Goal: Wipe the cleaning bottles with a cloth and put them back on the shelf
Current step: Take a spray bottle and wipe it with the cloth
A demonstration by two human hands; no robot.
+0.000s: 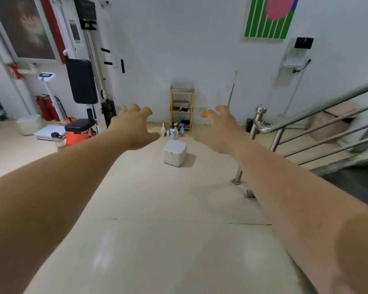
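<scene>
Bottles [173, 130], about four and small at this range, white and blue, stand clustered on the floor [157, 219] just before one yellow shelf rack [182, 108] at the wall. One white box [175, 153] sits nearer. Left hand [134, 128] and right hand [218, 130] reach forward, fingers spread, holding nothing. Wide bare floor lies between; a steel railing [306, 124] borders the right.

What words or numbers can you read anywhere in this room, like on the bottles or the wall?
None can be read.
Cleaning bottles on the floor by the yellow shelf: labels too small and blurred.
Scale display: blurred, no digits legible.
Red wall box: any marking is too blurred.
Green and pink poster: only stripes and a circle, no words.
White stool: no text visible.
</scene>
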